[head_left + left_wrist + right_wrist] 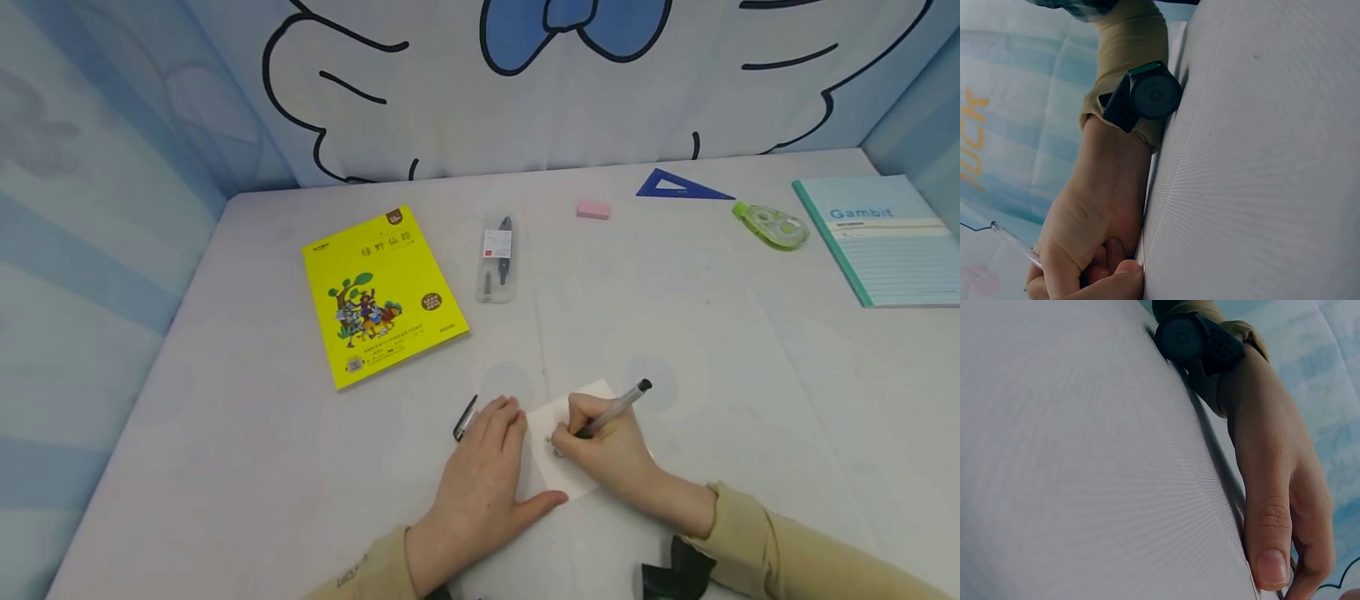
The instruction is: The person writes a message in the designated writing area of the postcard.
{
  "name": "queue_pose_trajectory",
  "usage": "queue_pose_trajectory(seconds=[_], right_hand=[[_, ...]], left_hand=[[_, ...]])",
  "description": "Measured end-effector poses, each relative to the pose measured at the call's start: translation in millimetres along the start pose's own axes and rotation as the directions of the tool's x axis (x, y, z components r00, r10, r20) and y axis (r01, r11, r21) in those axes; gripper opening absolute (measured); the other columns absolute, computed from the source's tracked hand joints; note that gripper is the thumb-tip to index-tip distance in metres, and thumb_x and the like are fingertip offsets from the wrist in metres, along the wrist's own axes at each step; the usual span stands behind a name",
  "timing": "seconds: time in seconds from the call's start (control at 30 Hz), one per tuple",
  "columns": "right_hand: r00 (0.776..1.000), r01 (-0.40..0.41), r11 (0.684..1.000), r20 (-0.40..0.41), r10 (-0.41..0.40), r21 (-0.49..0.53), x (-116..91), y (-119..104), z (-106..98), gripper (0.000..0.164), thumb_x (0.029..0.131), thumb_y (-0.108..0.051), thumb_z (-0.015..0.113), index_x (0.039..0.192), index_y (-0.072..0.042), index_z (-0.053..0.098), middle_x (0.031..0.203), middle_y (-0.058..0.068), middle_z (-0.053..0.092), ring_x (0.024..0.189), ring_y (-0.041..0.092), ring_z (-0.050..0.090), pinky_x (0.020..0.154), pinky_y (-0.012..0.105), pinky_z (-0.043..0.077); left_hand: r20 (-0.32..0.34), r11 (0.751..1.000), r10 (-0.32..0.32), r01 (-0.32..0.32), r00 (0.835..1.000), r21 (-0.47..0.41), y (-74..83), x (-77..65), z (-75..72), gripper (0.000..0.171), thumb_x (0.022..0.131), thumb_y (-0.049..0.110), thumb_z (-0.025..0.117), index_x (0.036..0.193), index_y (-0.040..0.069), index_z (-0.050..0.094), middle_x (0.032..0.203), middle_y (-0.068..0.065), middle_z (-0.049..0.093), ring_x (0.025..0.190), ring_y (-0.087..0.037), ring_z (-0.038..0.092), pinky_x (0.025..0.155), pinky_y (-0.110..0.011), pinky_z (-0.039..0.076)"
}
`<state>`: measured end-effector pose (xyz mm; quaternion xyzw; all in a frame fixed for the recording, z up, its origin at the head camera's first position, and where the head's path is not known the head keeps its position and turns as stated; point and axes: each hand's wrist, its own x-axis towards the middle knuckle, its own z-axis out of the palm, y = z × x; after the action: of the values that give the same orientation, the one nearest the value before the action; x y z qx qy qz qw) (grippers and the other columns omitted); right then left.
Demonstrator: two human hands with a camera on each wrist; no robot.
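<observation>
My right hand (611, 454) pinches a pen (621, 406) with a clear barrel and dark end, its point down at a small white sheet of paper (573, 483). A few small dark marks show on the paper near the fingertips. My left hand (483, 479) lies flat with straight fingers at the paper's left side, thumb over its lower edge. Beside the left fingertips is a pen cap (465, 419) with a dark clip. The left wrist view shows the right hand curled around the pen (1015, 244); in the right wrist view the left hand (1282, 481) rests on the table.
A yellow book (386, 296) lies left of a clear pen case (497, 258). Along the back are a pink eraser (593, 211), a blue set square (693, 191), a green correction tape (772, 227) and a notebook (885, 242). A printed curtain (450, 100) closes off the far side.
</observation>
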<state>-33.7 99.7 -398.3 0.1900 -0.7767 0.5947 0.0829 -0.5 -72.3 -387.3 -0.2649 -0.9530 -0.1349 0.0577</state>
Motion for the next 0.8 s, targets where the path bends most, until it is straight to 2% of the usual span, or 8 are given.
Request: queue_pose_trajectory(seconds=[0.2,0.47,0.6,0.8], right_hand=[[1.000,0.011,1.000,-0.018,-0.011,0.004,-0.4,0.3,0.5,0.042,0.065,0.022,0.057,0.053,-0.008,0.030,0.046,-0.001,0.026,0.050,-0.005,0.022,0.038,0.025,0.019],[0.991,-0.005,1.000,-0.131,0.009,0.024,-0.7,2.5,0.5,0.041,0.061,0.024,0.054,0.053,-0.008,0.029,0.048,-0.001,0.023,0.048,0.005,0.024,0.039,0.027,0.019],[0.992,-0.039,0.999,-0.122,0.039,-0.001,0.0,1.2,-1.1,0.041,0.062,0.023,0.056,0.053,-0.008,0.030,0.048,-0.003,0.024,0.049,0.003,0.026,0.038,0.026,0.020],[0.991,-0.121,0.992,-0.050,0.120,-0.017,2.5,-2.6,-5.6,0.039,0.064,0.020,0.058,0.053,-0.008,0.033,0.048,-0.005,0.029,0.050,-0.001,0.027,0.037,0.024,0.022]], left_hand=[[-0.010,1.000,0.004,-0.004,1.000,-0.002,0.1,-0.5,-0.2,0.086,0.073,0.066,0.061,0.124,-0.002,0.051,0.129,-0.014,0.047,0.128,-0.025,0.038,0.107,-0.034,0.035],[0.010,1.000,-0.007,0.007,1.000,-0.001,0.6,-0.3,-0.8,0.087,0.073,0.066,0.061,0.125,-0.002,0.050,0.130,-0.013,0.046,0.128,-0.024,0.038,0.108,-0.034,0.034],[0.015,1.000,-0.007,0.007,1.000,0.003,0.8,0.1,-1.0,0.086,0.073,0.066,0.060,0.125,-0.002,0.050,0.130,-0.013,0.046,0.128,-0.024,0.037,0.108,-0.034,0.034],[0.020,1.000,-0.008,0.008,1.000,0.008,1.0,-0.1,0.0,0.086,0.074,0.066,0.060,0.125,-0.002,0.050,0.130,-0.013,0.046,0.128,-0.024,0.037,0.108,-0.034,0.034]])
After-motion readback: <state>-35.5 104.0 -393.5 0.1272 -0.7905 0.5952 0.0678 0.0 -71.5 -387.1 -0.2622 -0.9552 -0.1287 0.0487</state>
